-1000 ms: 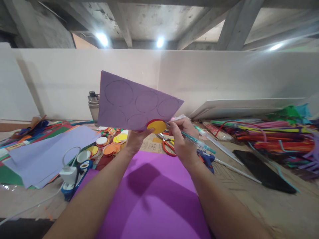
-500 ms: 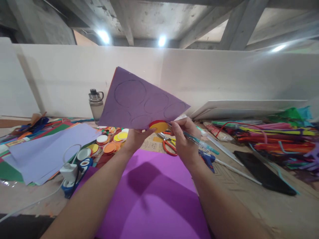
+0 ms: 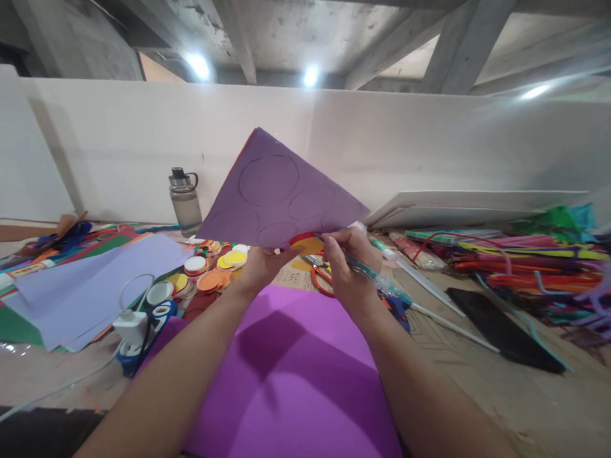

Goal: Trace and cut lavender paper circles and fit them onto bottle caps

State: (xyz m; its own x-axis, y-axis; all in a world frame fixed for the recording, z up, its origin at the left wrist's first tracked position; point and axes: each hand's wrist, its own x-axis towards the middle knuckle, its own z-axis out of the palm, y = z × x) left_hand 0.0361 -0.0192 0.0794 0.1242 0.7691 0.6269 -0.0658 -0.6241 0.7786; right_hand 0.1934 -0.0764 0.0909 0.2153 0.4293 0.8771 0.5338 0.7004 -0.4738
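A purple sheet [image 3: 281, 191] with several pen-drawn circles is raised above the table, tilted, an orange edge showing behind it. My left hand [image 3: 267, 270] grips its lower edge together with a yellow disc [image 3: 308, 245] that has a red rim behind it. Closed around a clear pen with a teal part [image 3: 377, 277], my right hand [image 3: 351, 257] has the pen's tip at the disc's right edge. Beneath both arms lies a larger bright purple sheet [image 3: 305, 369]. Red-handled scissors [image 3: 322, 281] lie partly hidden behind my right hand.
Coloured paper discs [image 3: 210, 280], lilac sheets [image 3: 95, 286], a power strip [image 3: 131, 359] and a bottle [image 3: 185, 203] stand or lie left. On the right are a blue glue gun [image 3: 398, 312], a black phone-like slab [image 3: 501, 331] and bundled coloured strips [image 3: 515, 254].
The raised purple sheet has turned clockwise, its top corner moving right. The yellow disc and my left hand have shifted slightly right, and the pen is tilted a little lower.
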